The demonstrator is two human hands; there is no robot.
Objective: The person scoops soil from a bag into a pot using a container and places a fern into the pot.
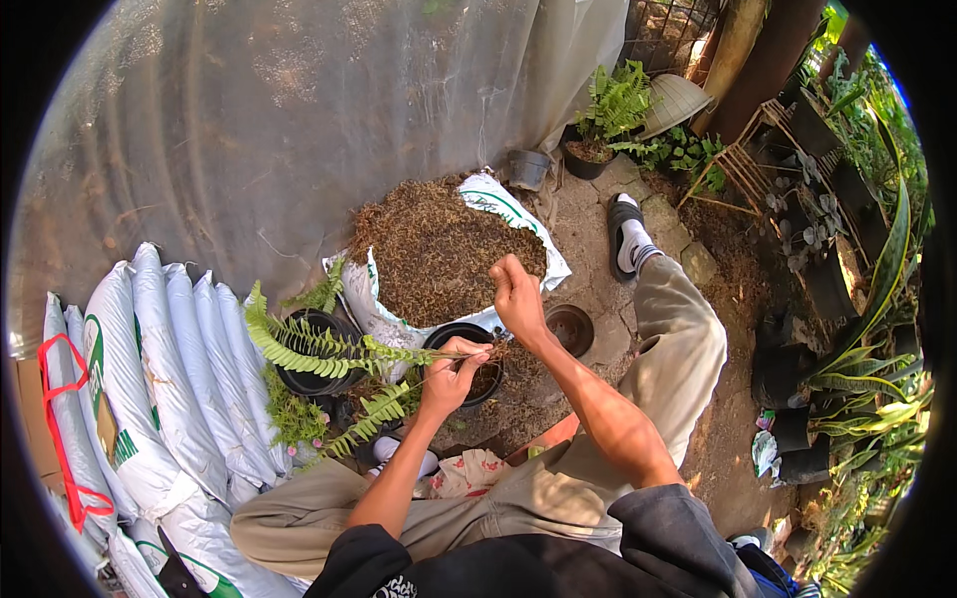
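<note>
My left hand grips the stems of a fern near their base. Its green fronds reach out to the left, and a small clump of dark roots shows just past my fingertips. Below that hand sits a round black plastic pot, partly hidden by hand and fern. My right hand is raised with its fingers curled in, over the near right edge of a heap of brown potting mix; whether anything is inside the fist cannot be seen. An opened white sack lies under and around the mix.
A brown pot stands right of the black one. Stacked black pots and filled white sacks line the left. A plastic sheet hangs behind. Another potted fern stands at the back; snake plants grow at right.
</note>
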